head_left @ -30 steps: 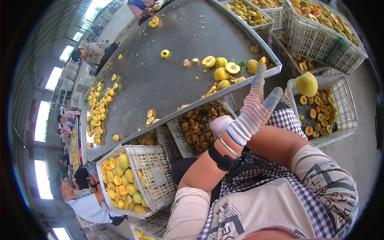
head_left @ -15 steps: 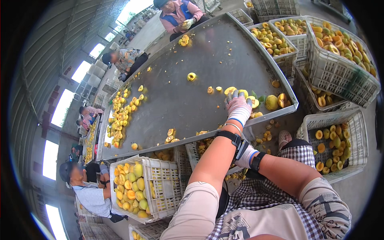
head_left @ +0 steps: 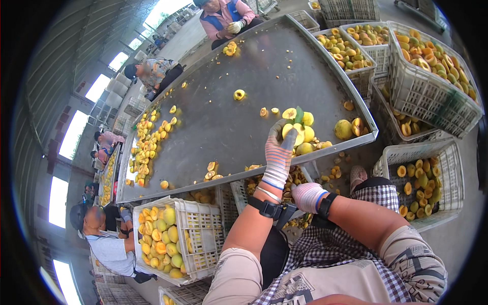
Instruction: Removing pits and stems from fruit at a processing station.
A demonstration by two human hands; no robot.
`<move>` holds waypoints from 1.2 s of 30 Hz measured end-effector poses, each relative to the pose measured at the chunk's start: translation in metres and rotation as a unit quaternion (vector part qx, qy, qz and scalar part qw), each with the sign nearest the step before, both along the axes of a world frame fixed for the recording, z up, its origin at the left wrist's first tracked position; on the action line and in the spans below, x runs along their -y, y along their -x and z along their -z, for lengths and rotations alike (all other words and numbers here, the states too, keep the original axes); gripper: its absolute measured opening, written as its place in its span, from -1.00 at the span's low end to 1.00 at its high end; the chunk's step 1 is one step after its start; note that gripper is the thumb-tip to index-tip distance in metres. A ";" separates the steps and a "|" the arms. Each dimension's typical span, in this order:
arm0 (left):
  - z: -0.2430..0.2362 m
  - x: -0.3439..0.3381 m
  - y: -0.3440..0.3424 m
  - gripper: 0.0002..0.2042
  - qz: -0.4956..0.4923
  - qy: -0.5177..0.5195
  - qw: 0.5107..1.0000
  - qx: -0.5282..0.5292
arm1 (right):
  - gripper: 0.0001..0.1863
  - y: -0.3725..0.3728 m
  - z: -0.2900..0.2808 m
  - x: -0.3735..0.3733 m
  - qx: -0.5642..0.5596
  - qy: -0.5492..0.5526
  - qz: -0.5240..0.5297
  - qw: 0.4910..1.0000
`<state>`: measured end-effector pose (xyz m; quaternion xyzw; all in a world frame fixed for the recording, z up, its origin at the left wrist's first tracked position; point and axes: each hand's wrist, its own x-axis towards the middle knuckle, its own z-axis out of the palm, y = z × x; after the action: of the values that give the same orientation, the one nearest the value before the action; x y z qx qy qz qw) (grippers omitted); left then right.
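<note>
My left hand [head_left: 279,151], in a striped glove with grey fingertips, is at the near right of the metal table [head_left: 218,122]. Its fingers curl round cut yellow peach halves [head_left: 299,133], one showing its pale inner face. A green leaf [head_left: 299,114] sticks up among them, and another half [head_left: 289,114] lies just beyond. My right hand [head_left: 309,197], gloved too, is closed below the table's near edge; what it holds, if anything, I cannot make out. A whole peach [head_left: 343,129] and a cut one [head_left: 359,127] lie in the table's right corner.
Crates of peach halves stand at the right [head_left: 432,66] and the near left [head_left: 203,239]. A part-filled crate [head_left: 447,203] is on the floor by my right leg. Peach halves [head_left: 147,147] spread along the table's left side. Across it, a person [head_left: 223,20] works; others sit leftward.
My left hand has drawn back toward me, now curled round peach halves it was reaching over. My right hand has come out from behind the left forearm. The view has shifted slightly.
</note>
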<state>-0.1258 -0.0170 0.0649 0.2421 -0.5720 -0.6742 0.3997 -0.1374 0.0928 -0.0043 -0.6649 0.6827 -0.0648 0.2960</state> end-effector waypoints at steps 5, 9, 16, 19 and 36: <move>0.006 0.016 -0.106 -0.76 -0.122 -0.336 0.928 -0.103 | -0.56 -0.011 -0.013 0.006 0.058 0.007 0.040 0.997; 0.018 0.010 -0.137 -0.78 -0.134 -0.323 0.924 -0.155 | -0.56 -0.024 -0.015 0.017 0.061 -0.012 0.063 0.996; 0.013 0.022 -0.157 -0.69 -0.030 -0.145 0.986 -0.078 | -0.44 -0.009 -0.005 0.047 0.251 -0.008 0.127 0.960; 0.018 0.024 -0.168 -0.64 -0.037 -0.043 0.998 -0.007 | -0.45 -0.008 -0.049 0.043 0.451 -0.055 0.208 0.866; 0.033 0.052 -0.130 -0.71 -0.105 0.390 0.894 0.194 | -0.66 0.006 -0.063 0.075 0.325 0.226 0.209 0.894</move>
<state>0.0046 -0.0686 0.0323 0.2519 -0.8263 -0.2906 0.4116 -0.1431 0.0177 0.0588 -0.4980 0.6385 -0.4901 0.3227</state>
